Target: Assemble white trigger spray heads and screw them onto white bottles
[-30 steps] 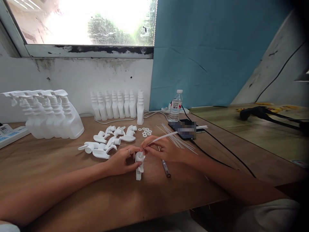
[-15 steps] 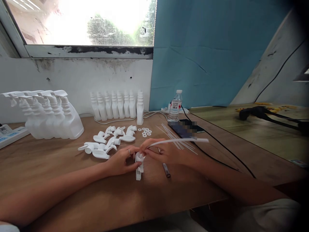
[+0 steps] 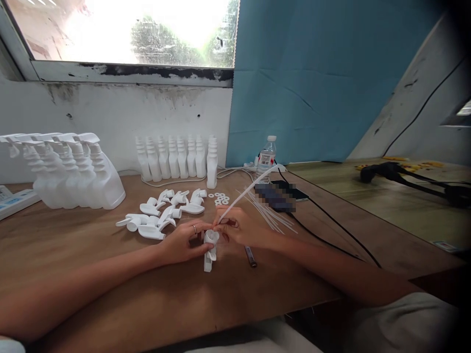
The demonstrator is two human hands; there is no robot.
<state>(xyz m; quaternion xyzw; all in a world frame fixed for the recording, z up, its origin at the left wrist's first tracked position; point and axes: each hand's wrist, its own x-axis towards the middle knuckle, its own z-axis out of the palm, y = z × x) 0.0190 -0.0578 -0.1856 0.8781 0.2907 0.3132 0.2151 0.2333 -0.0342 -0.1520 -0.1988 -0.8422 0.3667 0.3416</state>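
From the head view, we see a white plastic spray head (image 3: 211,251) standing on the tabletop (image 3: 147,304), round socket upward, and a pale, slightly curved tube (image 3: 246,191) slanting above it. Our left hand (image 3: 184,243) clasps the spray head between thumb and fingers; our right hand (image 3: 235,224) pinches the tube's lower part (its tip is hidden).
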